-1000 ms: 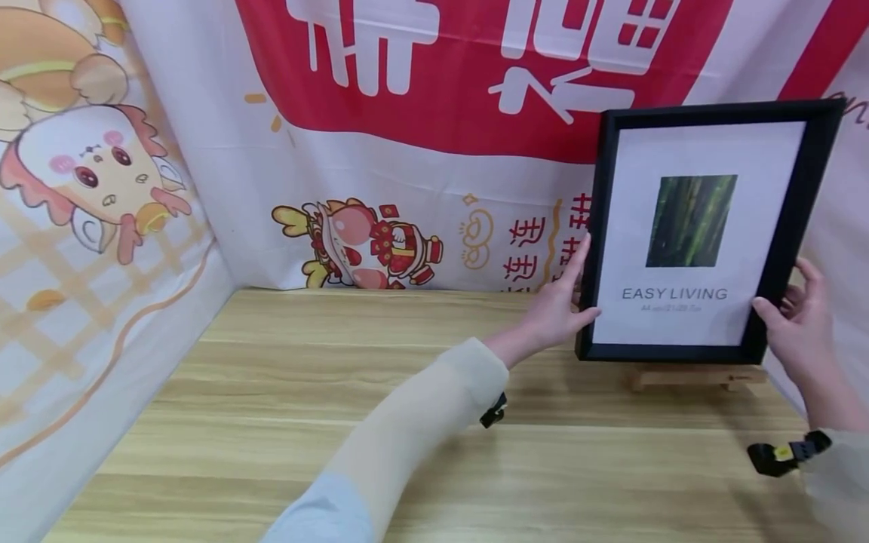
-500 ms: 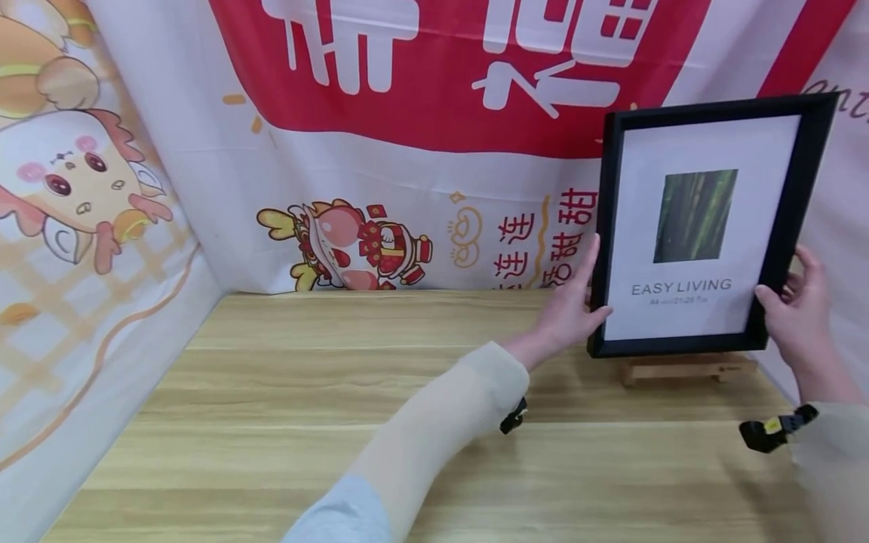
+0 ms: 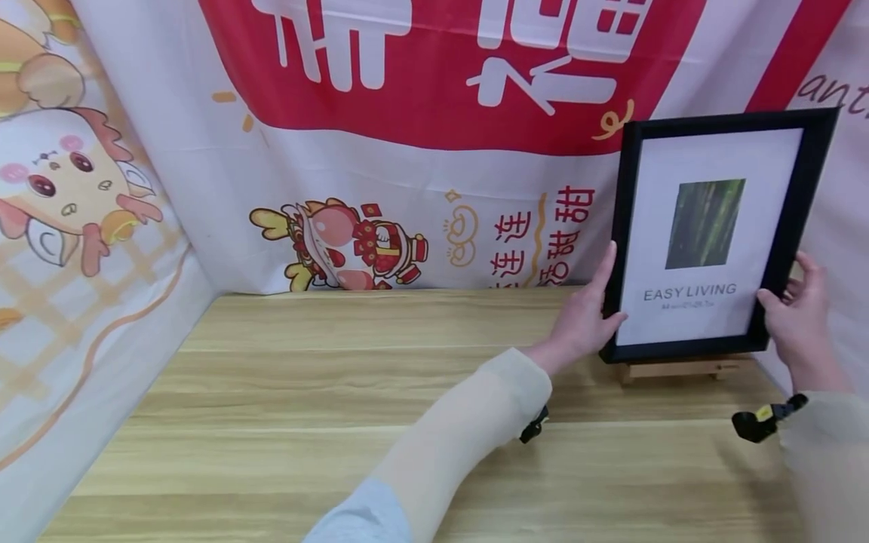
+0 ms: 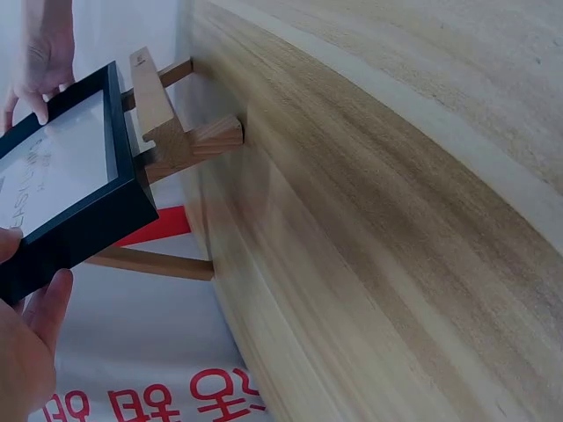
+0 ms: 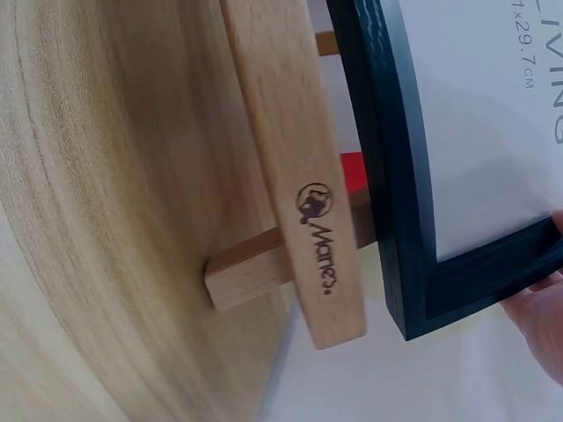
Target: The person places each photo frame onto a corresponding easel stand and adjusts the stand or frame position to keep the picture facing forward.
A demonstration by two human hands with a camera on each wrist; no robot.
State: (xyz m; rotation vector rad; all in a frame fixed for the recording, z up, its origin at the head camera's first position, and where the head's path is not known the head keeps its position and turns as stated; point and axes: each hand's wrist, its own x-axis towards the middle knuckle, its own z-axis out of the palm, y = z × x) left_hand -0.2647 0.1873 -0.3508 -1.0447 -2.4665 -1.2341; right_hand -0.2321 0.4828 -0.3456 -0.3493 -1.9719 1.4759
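Note:
Both hands hold a black picture frame (image 3: 706,230) upright at the right of the table; its white insert reads "EASY LIVING" around a green picture. My left hand (image 3: 580,323) grips its left side, thumb on the front. On the right side, my right hand (image 3: 801,324) grips low down, thumb also on the front. Behind and below stands a small wooden easel (image 3: 689,368), mostly hidden in the head view. In the right wrist view a narrow gap separates the frame's lower edge (image 5: 396,193) from the easel's branded ledge (image 5: 299,176).
The wood-grain table (image 3: 305,437) stretches left and forward. A printed cloth backdrop (image 3: 407,173) with red and white lettering rises behind it, and another patterned cloth (image 3: 115,302) bounds the left side. Small black cameras (image 3: 756,422) are worn at the wrists.
The frame has shifted right relative to the easel and backdrop, and has lowered slightly in the last half second. Both hands keep their hold. The head view has turned slightly right.

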